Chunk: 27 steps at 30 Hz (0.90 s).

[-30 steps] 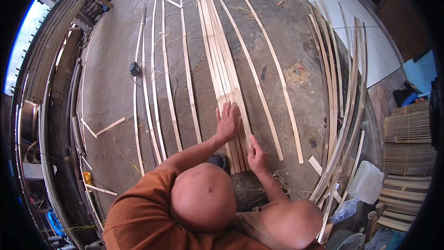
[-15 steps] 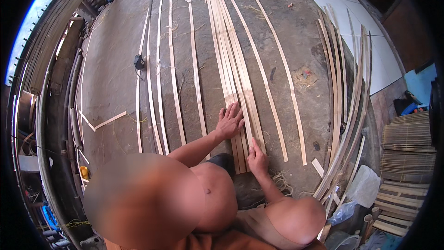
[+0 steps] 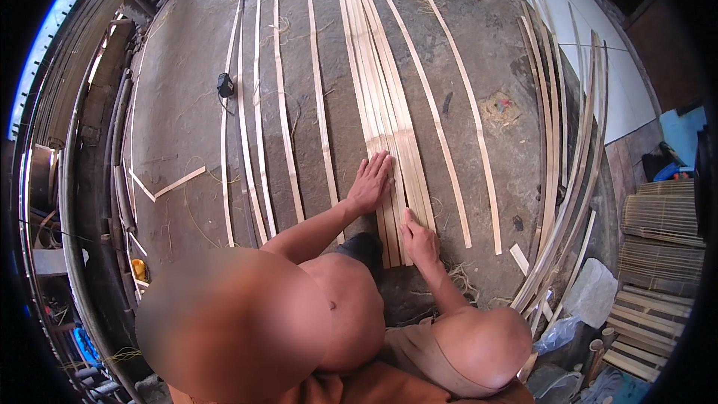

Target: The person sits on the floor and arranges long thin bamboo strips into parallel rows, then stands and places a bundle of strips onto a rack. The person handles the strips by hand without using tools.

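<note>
Bamboo strip bundle, pale flat slats laid tight side by side on the grey concrete floor, running from the top of the head view down to near the person's knees. Left hand lies palm down on the bundle's left edge, fingers straight and slightly spread, pressing flat, gripping nothing. Right hand sits lower, near the bundle's near end, knuckles bent, index fingertip touching the right-side slats; whether it pinches a slat I cannot tell. Slat ends poke out just below and between the two hands, beside a dark foot or sandal, partly hidden by the forearm.

Around: single loose strips lie apart to the left, roughly parallel to the bundle; two more single strips fan out to the right. A small black object rests on the floor far left, well apart from the hands. A curved stack of long strips sweeps along the right side. Woven bamboo mats stacked at far right. Clear plastic bag near the right knee. Short offcuts lie left. Nothing lies over the bundle apart from the hands.
</note>
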Tool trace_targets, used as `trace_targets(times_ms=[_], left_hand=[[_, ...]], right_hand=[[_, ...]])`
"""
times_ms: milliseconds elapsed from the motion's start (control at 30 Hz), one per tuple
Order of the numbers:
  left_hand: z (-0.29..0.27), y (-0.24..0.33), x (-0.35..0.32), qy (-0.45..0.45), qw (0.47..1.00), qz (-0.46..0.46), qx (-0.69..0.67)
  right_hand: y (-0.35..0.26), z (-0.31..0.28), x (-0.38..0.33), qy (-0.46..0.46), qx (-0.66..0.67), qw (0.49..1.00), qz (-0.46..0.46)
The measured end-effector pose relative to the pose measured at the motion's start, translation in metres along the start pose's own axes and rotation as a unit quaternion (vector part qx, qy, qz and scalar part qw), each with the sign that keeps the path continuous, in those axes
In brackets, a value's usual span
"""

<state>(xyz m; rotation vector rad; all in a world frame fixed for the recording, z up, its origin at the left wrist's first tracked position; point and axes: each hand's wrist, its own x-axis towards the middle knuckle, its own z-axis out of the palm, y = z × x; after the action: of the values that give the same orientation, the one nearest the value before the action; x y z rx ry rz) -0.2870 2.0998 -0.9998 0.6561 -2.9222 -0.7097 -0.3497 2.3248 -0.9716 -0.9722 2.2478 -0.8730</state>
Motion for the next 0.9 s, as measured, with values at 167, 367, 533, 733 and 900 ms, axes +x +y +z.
trace_targets(times_ms=[167,367,533,733,900], left_hand=[[0.001,-0.005,-0.006,0.022,1.0,-0.018,-0.007],[-0.001,-0.005,-0.008,-0.007,0.998,0.002,0.067],[0.003,-0.001,-0.015,0.019,0.997,-0.019,0.069],[0.01,-0.002,-0.023,0.03,0.995,-0.053,0.084],[0.008,-0.01,-0.018,0.035,0.994,-0.057,0.081]], right_hand=[[-0.017,-0.005,-0.005,0.082,0.039,0.994,-0.058],[-0.023,0.004,-0.011,0.13,0.069,0.983,-0.111],[-0.016,0.015,-0.017,0.071,0.094,0.993,-0.026],[-0.022,0.029,-0.022,0.037,0.138,0.99,-0.018],[-0.021,0.037,-0.021,0.05,0.124,0.991,-0.012]])
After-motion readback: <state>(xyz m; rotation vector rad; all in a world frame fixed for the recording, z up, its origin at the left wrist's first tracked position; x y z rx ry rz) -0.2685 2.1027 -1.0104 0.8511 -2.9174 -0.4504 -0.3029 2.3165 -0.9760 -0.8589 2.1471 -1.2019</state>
